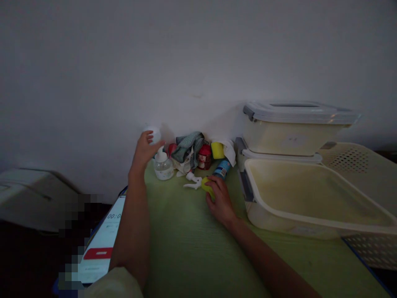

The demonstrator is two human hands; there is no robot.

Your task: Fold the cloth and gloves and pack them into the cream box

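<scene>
On the left, my left hand curves its thumb and fingers around a white rounded container by the wall. Just in front of it stands a clear pump bottle with a white top. My right hand grips a yellow-green object lying low on the table. A white trigger spray head touches its left side; whether the two are joined I cannot tell. Behind my right fingers lies a blue can. A red patterned jar and a crumpled grey-green cloth sit further back.
A yellow piece and a white cloth lie against the wall. At right stand an open cream bin, a lidded box and a perforated basket. A phone showing a timer lies left on the green tabletop.
</scene>
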